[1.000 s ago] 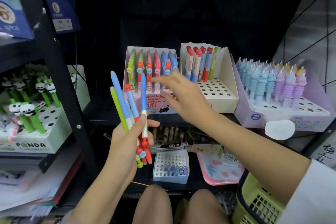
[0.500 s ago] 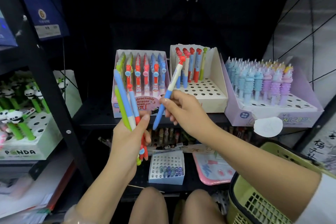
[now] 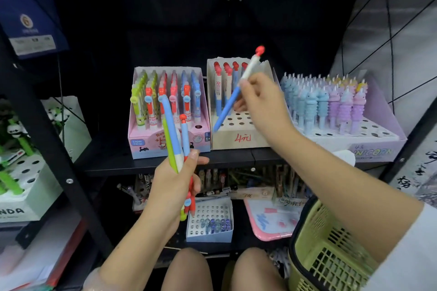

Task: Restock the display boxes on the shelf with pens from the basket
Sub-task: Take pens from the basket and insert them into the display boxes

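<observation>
A blue-and-white pen (image 3: 233, 98) is pinched by the right hand (image 3: 259, 101), tilted over the beige display box (image 3: 238, 136). Several pens (image 3: 173, 139) are gripped in the left hand (image 3: 175, 179).

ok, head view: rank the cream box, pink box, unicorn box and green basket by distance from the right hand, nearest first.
1. Cream box: directly under the right hand, which holds a pen over its holes.
2. Unicorn box: just right of the hand.
3. Pink box: left, past the cream box. Close to 2; hard to call.
4. Green basket: bottom right, clearly farthest.
</observation>
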A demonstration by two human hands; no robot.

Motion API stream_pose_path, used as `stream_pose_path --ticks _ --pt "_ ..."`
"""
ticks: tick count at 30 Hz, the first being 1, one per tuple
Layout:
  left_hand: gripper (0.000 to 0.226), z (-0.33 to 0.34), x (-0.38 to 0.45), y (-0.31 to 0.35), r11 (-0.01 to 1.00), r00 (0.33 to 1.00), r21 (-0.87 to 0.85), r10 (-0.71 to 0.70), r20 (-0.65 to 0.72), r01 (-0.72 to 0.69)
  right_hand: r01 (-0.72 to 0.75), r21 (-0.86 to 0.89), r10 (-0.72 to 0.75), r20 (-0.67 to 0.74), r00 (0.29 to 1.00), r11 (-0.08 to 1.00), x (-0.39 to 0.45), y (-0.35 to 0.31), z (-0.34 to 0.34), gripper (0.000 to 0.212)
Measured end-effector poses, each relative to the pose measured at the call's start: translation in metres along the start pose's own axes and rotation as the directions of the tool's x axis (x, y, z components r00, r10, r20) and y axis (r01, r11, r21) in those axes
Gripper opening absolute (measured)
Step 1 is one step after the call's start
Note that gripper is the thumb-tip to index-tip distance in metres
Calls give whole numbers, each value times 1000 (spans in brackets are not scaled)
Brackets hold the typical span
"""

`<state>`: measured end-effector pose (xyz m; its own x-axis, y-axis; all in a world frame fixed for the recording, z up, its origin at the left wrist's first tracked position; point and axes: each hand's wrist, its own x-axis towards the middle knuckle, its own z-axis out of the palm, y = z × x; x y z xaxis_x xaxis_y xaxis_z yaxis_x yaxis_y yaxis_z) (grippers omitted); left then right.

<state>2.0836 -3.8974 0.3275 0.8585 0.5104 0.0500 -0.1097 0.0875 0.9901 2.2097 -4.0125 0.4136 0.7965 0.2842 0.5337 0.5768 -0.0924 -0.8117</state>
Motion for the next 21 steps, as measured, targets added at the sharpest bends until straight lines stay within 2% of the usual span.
stream_pose_path --ticks 2,5,9,15,21 --pt "24 1 2 1 1000 1000 11 8 8 -8 46 -174 -68 -122 990 984 21 3 -13 15" --pt "14 5 3 1 1000 1000 -16 23 16 -23 16 -337 -50 -93 994 941 39 15 -20 11" --pt "31 2 4 -2 1000 999 25 -1 34 0 18 -319 -33 -42 999 948 41 24 -14 12" --pt "30 0 5 -4 999 999 29 25 45 -26 100 -301 -93 37 995 948 38 24 3 20" --pt "23 0 5 -3 998 1000 -65 -2 24 3 141 -503 -60 175 983 853 38 26 18 14"
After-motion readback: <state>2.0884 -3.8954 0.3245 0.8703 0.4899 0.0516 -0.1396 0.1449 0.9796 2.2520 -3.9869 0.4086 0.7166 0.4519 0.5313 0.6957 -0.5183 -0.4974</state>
